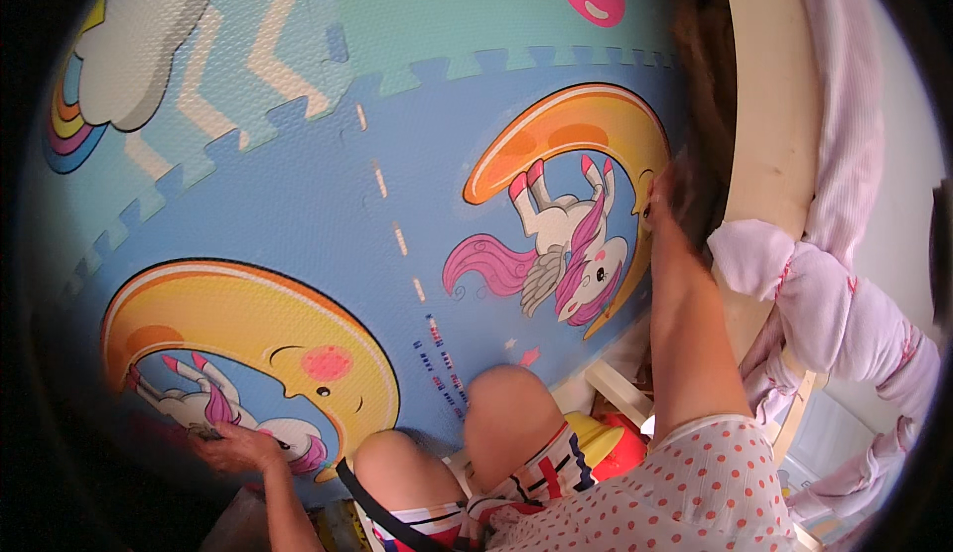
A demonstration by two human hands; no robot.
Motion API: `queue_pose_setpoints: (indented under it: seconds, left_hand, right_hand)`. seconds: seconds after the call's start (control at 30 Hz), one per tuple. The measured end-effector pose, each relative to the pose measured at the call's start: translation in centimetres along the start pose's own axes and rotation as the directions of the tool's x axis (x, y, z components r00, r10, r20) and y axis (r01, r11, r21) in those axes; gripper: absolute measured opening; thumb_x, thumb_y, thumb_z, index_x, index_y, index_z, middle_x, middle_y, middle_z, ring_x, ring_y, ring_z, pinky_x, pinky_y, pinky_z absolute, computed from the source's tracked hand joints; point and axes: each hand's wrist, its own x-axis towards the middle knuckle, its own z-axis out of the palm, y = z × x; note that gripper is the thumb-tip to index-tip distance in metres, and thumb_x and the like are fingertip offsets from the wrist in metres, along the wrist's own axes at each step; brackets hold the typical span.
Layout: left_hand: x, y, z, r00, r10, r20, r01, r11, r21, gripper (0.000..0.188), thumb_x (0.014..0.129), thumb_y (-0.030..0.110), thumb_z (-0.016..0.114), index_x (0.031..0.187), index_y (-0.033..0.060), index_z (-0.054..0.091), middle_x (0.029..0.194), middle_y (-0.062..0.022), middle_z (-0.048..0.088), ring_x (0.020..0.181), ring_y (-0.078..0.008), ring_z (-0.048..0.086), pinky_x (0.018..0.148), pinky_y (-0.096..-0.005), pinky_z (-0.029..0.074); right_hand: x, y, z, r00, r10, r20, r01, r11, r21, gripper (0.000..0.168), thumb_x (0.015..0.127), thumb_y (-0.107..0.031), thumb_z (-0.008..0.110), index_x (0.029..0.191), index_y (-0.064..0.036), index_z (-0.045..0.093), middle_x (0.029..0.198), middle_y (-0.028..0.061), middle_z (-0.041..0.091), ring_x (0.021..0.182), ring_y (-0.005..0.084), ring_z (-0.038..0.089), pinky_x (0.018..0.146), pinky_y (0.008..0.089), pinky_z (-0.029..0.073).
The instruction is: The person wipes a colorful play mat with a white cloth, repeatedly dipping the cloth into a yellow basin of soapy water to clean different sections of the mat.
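My left hand (242,449) is low on the left, over the printed winged unicorn on a blue foam mat (298,202). Its fingers curl forward into shadow, and whether they hold anything is unclear. At the right, my right hand (664,191) reaches to the mat's edge by the face of a printed yellow moon (648,150); it is blurred, so its grip cannot be made out. Between the hands, short pale strips (400,239) run in a line along the mat. Nearer my knees lie several small blue, red and white patterned strips (439,366).
A pale wooden rail (767,105) runs along the right, with pink padded cloth (811,291) tied around it. Interlocking green mat tiles (461,16) adjoin the blue one. A yellow and red object (603,448) is beside my knee. Clear plastic (238,526) lies below my left hand.
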Motion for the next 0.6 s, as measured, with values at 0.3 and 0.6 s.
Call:
queue_pose_setpoints:
  seconds: [0.3, 0.6]
  left_hand:
    - [-0.7, 0.0, 0.1, 0.988, -0.145, 0.052, 0.137, 0.982, 0.134, 0.059, 0.088, 0.037, 0.052, 0.133, 0.0012, 0.039, 0.137, -0.0195, 0.041, 0.124, -0.0389, 0.041, 0.1, -0.0533, 0.033]
    - [-0.2, 3.3, -1.5, 0.987, -0.159, 0.035, 0.16, 0.987, -0.01, 0.061, 0.087, 0.038, 0.053, 0.134, 0.0032, 0.037, 0.138, -0.0183, 0.039, 0.127, -0.0361, 0.039, 0.101, -0.0529, 0.031]
  right_hand:
    - [-26.6, -16.2, -2.9, 0.799, -0.529, 0.287, 0.576, 0.81, -0.109, 0.076, 0.086, -0.044, 0.053, 0.148, -0.01, 0.025, 0.154, 0.0142, 0.021, 0.142, 0.037, 0.016, 0.112, 0.0569, 0.01]
    - [-47.6, -32.4, -8.0, -0.073, -0.952, 0.297, 0.75, 0.144, 0.646, 0.075, 0.083, -0.048, 0.057, 0.142, -0.007, 0.037, 0.153, 0.0096, 0.026, 0.143, 0.0319, 0.017, 0.114, 0.0528, 0.011]
